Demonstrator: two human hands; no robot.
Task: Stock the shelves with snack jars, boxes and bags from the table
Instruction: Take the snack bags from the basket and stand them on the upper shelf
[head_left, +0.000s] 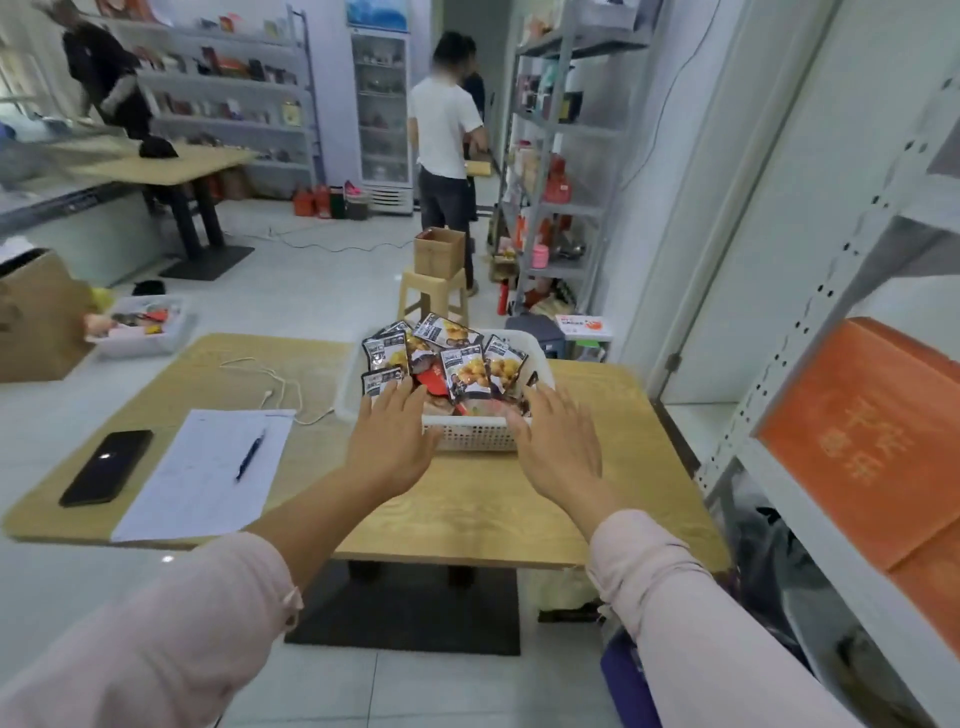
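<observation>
A white plastic basket (470, 435) stands on the wooden table (467, 514), heaped with several black-and-yellow snack bags (465, 366). My left hand (392, 436) reaches over the basket's near left corner, fingers straight, their tips at the nearest bag. My right hand (558, 439) is stretched flat over the near right corner, fingers spread. Neither hand holds anything. A white metal shelf (831, 322) rises at my right, bearing an orange box (862, 431).
On the table's left part lie a black phone (106, 466), a sheet of paper (208, 470) with a pen (251, 453), and a white cable (275, 387). Beyond the table are a yellow stool (434, 296) with a cardboard box, a person in a white shirt (444, 130), and further shelves.
</observation>
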